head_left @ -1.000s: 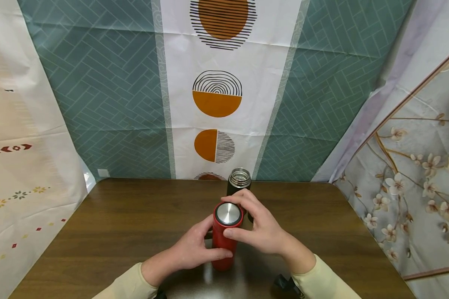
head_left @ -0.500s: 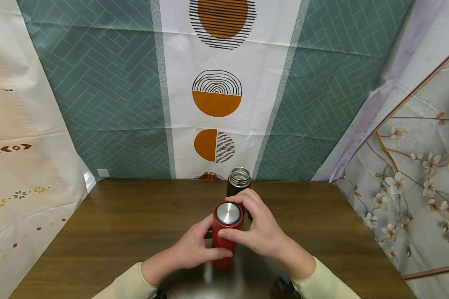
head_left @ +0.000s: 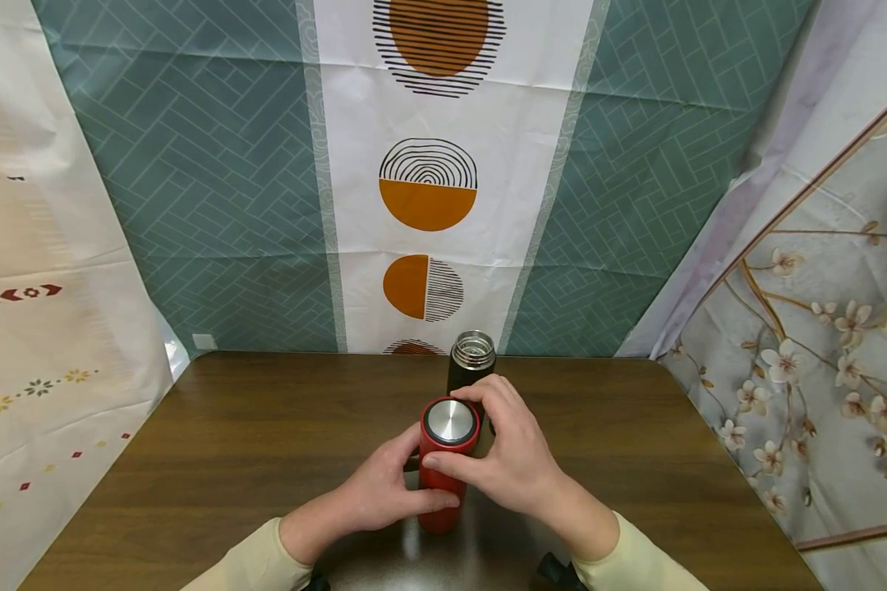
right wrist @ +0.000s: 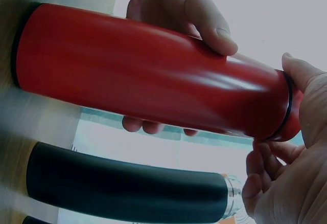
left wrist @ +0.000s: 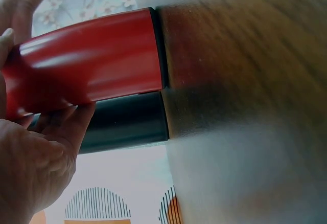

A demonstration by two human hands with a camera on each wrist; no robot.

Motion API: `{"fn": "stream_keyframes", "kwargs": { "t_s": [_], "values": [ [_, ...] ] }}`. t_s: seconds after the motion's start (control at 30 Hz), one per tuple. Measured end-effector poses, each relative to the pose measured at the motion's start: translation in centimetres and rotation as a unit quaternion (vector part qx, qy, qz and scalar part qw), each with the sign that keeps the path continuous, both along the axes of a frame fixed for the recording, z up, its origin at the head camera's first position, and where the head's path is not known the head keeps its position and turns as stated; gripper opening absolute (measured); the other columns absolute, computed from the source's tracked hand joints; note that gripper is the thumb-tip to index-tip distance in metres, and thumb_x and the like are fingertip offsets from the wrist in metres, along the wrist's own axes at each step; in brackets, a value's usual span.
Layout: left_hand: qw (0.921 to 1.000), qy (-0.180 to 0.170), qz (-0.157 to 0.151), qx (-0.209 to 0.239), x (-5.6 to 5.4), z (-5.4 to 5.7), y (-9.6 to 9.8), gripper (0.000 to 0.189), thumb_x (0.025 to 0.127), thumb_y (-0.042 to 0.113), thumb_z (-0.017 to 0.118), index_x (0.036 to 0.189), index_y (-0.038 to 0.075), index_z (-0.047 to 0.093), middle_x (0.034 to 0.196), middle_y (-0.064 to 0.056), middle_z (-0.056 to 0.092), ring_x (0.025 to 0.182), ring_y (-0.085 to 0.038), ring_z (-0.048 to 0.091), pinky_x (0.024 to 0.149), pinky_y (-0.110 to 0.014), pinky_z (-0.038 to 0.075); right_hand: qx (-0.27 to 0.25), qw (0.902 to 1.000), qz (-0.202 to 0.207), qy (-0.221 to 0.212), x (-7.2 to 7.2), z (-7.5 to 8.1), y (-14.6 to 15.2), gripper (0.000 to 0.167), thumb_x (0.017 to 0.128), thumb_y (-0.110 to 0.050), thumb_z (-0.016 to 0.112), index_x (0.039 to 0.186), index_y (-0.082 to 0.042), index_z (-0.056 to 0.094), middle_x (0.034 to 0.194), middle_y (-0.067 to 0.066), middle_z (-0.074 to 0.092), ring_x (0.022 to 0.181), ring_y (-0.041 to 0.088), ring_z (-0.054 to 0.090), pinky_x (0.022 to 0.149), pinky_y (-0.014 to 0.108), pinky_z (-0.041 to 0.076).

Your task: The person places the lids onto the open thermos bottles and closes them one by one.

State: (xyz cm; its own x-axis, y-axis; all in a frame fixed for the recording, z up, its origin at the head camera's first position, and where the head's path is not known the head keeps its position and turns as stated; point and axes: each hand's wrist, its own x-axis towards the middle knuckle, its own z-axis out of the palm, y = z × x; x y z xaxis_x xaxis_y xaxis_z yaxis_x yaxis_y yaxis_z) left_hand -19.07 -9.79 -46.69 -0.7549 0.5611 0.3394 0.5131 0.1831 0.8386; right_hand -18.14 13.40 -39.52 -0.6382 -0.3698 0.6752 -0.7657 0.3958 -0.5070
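Note:
A red thermos flask (head_left: pixel 438 492) stands upright on the table, topped by its lid (head_left: pixel 450 422) with a silver disc. My left hand (head_left: pixel 384 484) grips the flask's body from the left, the thumb across its near side and several fingertips emerging on the far side in the right wrist view. My right hand (head_left: pixel 513 451) holds the lid's rim between its thumb in front and its fingers behind. Behind the red flask is a black thermos flask (right wrist: pixel 127 185), upright and lidless, its steel mouth (head_left: pixel 475 350) bare. Fingers and flask partly cover it in the head view.
The brown wooden table (head_left: pixel 266 435) reaches back to a patterned cloth (head_left: pixel 222 180). A small dark thing (right wrist: pixel 34 220), mostly cut off, shows at the bottom left of the right wrist view. A flowered cloth (head_left: pixel 820 369) hangs at the right.
On the lid, my right hand has turned clockwise as seen from above: the thumb has shifted left and the fingertips right. The left hand and both flasks have stayed put.

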Motion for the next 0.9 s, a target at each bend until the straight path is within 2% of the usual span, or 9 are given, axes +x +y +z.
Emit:
{"fn": "stream_keyframes", "kwargs": {
  "t_s": [0.17,0.33,0.43,0.67,0.9],
  "values": [
    [1.0000,0.002,0.000,0.000,0.0,0.0,0.0,0.071,0.094,0.034,0.092,0.154,0.038,0.054,0.145,0.011,0.067,0.128,-0.018,0.067,0.109,-0.047,0.056,0.001,0.9980,0.057,-0.026,-0.4,-0.1,0.4,0.065,0.085,-0.028,0.100,0.140,-0.019,0.066,0.129,-0.004,0.063,0.120,0.017,0.057,0.094,0.033,0.055],
    [1.0000,-0.001,0.000,-0.001,0.0,0.0,0.0,0.069,0.095,0.034,0.092,0.153,0.038,0.054,0.143,0.012,0.068,0.128,-0.017,0.067,0.110,-0.047,0.056,0.001,0.9884,0.134,-0.072,-1.1,-0.2,1.1,0.069,0.092,-0.021,0.091,0.154,-0.023,0.061,0.137,-0.002,0.059,0.127,0.020,0.054,0.098,0.036,0.056],
    [1.0000,-0.003,-0.001,0.001,0.0,0.0,0.0,0.069,0.095,0.035,0.091,0.153,0.038,0.054,0.143,0.012,0.068,0.129,-0.017,0.067,0.110,-0.048,0.056,0.000,0.9827,0.163,-0.088,-1.5,-0.2,1.4,0.069,0.095,-0.021,0.087,0.158,-0.022,0.059,0.139,0.000,0.058,0.130,0.023,0.054,0.103,0.039,0.055],
    [1.0000,-0.002,-0.005,0.002,0.1,0.0,0.0,0.068,0.095,0.035,0.091,0.153,0.038,0.055,0.144,0.011,0.067,0.130,-0.017,0.066,0.111,-0.048,0.055,-0.001,0.9778,0.176,-0.114,-1.7,-0.2,1.7,0.066,0.097,-0.024,0.083,0.159,-0.024,0.059,0.142,-0.001,0.056,0.132,0.024,0.055,0.106,0.042,0.053],
    [1.0000,0.002,-0.006,0.005,0.1,0.0,0.1,0.071,0.095,0.034,0.092,0.155,0.037,0.053,0.145,0.011,0.068,0.131,-0.018,0.066,0.111,-0.049,0.055,-0.003,0.9793,0.171,-0.108,-1.7,-0.1,1.7,0.064,0.095,-0.023,0.086,0.154,-0.023,0.063,0.140,0.000,0.058,0.130,0.024,0.057,0.105,0.040,0.053]
  ]
}}
